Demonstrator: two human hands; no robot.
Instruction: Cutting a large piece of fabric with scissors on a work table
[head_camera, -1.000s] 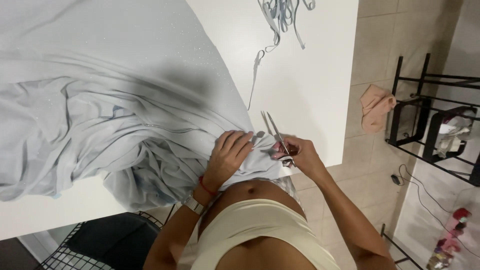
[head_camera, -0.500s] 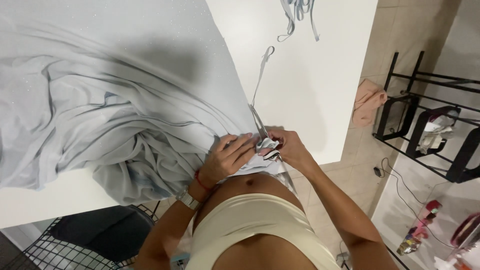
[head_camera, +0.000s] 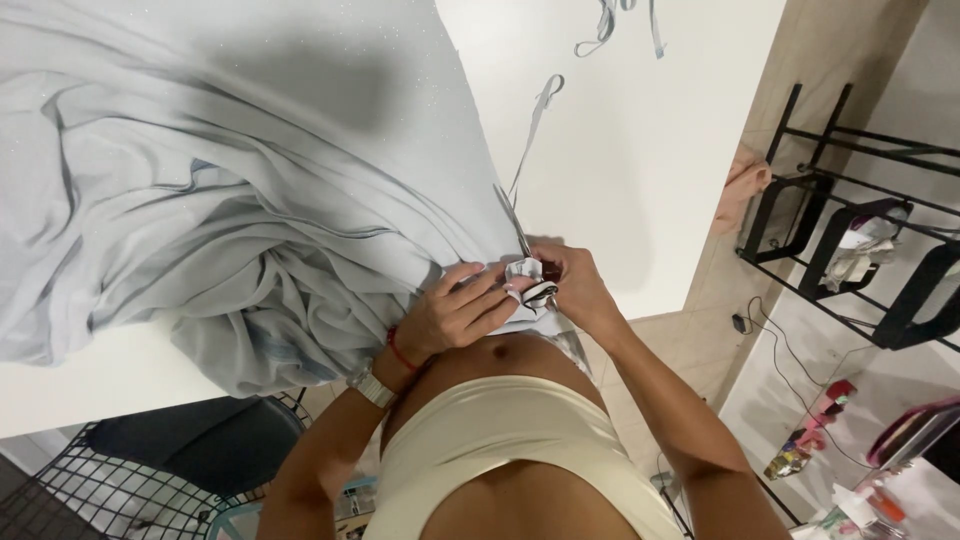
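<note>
Currently the right hand (head_camera: 575, 290) grips scissors (head_camera: 522, 245) at frame centre, blades into the fabric (head_camera: 250, 200) edge; left hand (head_camera: 455, 315) pinches the cloth just beside them. Risk: fingertips (head_camera: 487, 285) sit close to the blades, and bunched folds could skew the cut.

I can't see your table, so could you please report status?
Left hand gripping pale blue fabric. Right hand working scissors at its edge. Cut strips lie ahead.

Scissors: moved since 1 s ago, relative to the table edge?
Yes. The scissors, in the right hand, lie flatter, blades further in over the fabric, against the table.
</note>
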